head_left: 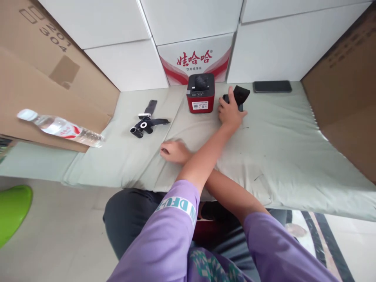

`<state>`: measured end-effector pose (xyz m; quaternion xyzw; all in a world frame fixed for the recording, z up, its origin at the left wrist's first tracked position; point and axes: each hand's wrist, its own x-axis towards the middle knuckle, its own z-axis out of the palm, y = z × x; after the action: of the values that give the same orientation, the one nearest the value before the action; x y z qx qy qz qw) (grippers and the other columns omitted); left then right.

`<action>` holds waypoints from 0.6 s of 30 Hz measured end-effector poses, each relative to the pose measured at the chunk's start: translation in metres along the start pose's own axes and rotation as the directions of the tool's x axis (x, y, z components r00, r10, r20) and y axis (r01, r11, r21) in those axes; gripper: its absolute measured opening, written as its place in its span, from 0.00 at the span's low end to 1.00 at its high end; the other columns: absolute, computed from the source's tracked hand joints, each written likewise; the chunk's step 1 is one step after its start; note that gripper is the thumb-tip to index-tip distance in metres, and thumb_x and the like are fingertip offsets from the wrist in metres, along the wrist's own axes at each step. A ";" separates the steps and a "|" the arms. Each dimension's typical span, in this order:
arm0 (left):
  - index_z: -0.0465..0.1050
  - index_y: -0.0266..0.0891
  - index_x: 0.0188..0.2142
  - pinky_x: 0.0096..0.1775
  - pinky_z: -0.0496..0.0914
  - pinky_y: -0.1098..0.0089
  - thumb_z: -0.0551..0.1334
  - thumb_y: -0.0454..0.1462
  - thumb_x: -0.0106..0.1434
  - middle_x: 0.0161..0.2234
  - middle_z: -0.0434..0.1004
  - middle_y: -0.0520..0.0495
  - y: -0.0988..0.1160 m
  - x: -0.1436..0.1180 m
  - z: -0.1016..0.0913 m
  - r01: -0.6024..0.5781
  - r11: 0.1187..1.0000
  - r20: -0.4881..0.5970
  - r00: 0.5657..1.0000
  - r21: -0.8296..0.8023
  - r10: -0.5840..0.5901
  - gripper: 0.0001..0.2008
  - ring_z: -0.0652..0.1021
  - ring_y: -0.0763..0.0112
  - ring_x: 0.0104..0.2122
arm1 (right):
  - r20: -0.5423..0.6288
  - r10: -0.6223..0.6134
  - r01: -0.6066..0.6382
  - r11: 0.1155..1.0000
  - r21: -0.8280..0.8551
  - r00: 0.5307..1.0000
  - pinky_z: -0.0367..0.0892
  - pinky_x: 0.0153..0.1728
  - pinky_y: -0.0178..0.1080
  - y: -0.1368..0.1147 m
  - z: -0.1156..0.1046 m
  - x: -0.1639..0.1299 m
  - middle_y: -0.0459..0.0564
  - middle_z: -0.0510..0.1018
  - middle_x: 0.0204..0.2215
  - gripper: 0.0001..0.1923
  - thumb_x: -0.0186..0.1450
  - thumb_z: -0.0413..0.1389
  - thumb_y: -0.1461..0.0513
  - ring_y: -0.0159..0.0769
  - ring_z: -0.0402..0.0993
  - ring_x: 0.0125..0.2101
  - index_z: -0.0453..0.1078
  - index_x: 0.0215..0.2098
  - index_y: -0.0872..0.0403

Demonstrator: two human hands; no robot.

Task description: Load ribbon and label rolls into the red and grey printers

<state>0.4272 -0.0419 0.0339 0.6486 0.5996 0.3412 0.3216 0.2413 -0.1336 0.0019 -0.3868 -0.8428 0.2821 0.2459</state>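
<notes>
My forearms are crossed, the left one on top. Reaching to the right, my left hand (pixel 230 112) grips a small dark box-like object (pixel 241 95) with a black flap sticking up; my fingers cover much of it, so its kind is unclear. Lower and left, my right hand (pixel 174 152) rests on the cloth, its fingers curled into a loose fist with nothing visible inside. A red and black label printer (pixel 201 94) stands just left of my left hand. Left of my right hand lies a black strap harness (pixel 146 124) with white round parts.
A black phone (pixel 272 86) lies at the back right. Stacked white cartons (pixel 194 58) line the rear of the cloth-covered surface (pixel 282 145). Brown boxes (pixel 44 78) flank it, and a water bottle (pixel 64 128) is at the left. A green seat (pixel 14 211) is on the floor.
</notes>
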 end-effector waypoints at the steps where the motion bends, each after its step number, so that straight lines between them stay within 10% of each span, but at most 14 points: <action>1: 0.38 0.54 0.79 0.71 0.64 0.35 0.75 0.39 0.64 0.80 0.39 0.29 0.002 -0.002 -0.001 0.006 1.000 -0.008 1.000 0.005 -0.006 0.56 0.60 0.31 0.76 | -0.009 -0.004 0.004 1.000 0.006 1.000 0.65 0.41 0.38 0.000 0.001 -0.001 0.49 0.86 0.42 0.10 0.74 0.54 0.60 0.37 0.81 0.42 0.76 0.37 0.52; 6: 0.35 0.52 0.79 0.74 0.60 0.40 0.72 0.50 0.67 0.80 0.42 0.30 0.001 -0.018 -0.055 -0.159 0.987 -0.065 0.985 -0.030 0.157 0.55 0.51 0.38 0.80 | -0.093 0.036 -0.031 0.998 0.057 0.995 0.70 0.42 0.37 0.005 0.006 0.004 0.47 0.86 0.40 0.07 0.72 0.56 0.62 0.36 0.80 0.41 0.76 0.36 0.50; 10: 0.48 0.53 0.77 0.74 0.62 0.51 0.59 0.58 0.74 0.76 0.59 0.38 -0.049 0.009 -0.136 -0.345 0.937 -0.192 0.917 0.055 0.349 0.39 0.59 0.51 0.78 | -0.289 0.186 -0.164 0.981 0.101 0.939 0.75 0.45 0.40 0.038 -0.020 0.015 0.53 0.83 0.40 0.13 0.74 0.48 0.64 0.39 0.78 0.40 0.74 0.42 0.52; 12: 0.54 0.53 0.75 0.72 0.65 0.53 0.56 0.60 0.75 0.74 0.65 0.40 -0.086 0.031 -0.163 -0.270 0.963 -0.230 0.937 0.002 0.263 0.35 0.65 0.55 0.75 | -0.482 0.266 -0.237 0.964 0.122 0.835 0.75 0.53 0.47 0.062 -0.045 0.013 0.60 0.80 0.50 0.19 0.76 0.40 0.62 0.44 0.76 0.50 0.71 0.53 0.53; 15: 0.57 0.44 0.74 0.69 0.69 0.59 0.50 0.57 0.78 0.75 0.64 0.33 -0.128 0.054 -0.166 -0.032 0.980 -0.238 0.971 -0.198 -0.017 0.33 0.70 0.62 0.73 | -0.805 0.329 -0.227 0.942 0.247 0.494 0.75 0.60 0.50 0.098 -0.081 0.002 0.61 0.75 0.54 0.19 0.73 0.45 0.58 0.46 0.75 0.56 0.69 0.57 0.52; 18: 0.55 0.40 0.75 0.71 0.67 0.61 0.49 0.57 0.78 0.77 0.60 0.32 -0.139 0.060 -0.142 -0.047 0.959 -0.213 0.977 -0.279 -0.014 0.35 0.67 0.66 0.75 | -0.836 0.370 -0.218 0.927 0.304 0.405 0.67 0.69 0.55 0.131 -0.098 -0.005 0.66 0.66 0.65 0.30 0.69 0.49 0.54 0.48 0.68 0.68 0.60 0.68 0.54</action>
<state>0.2347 0.0297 0.0020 0.5610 0.5701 0.4932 0.3419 0.3729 -0.0387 -0.0157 -0.5986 -0.4880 0.1410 0.6193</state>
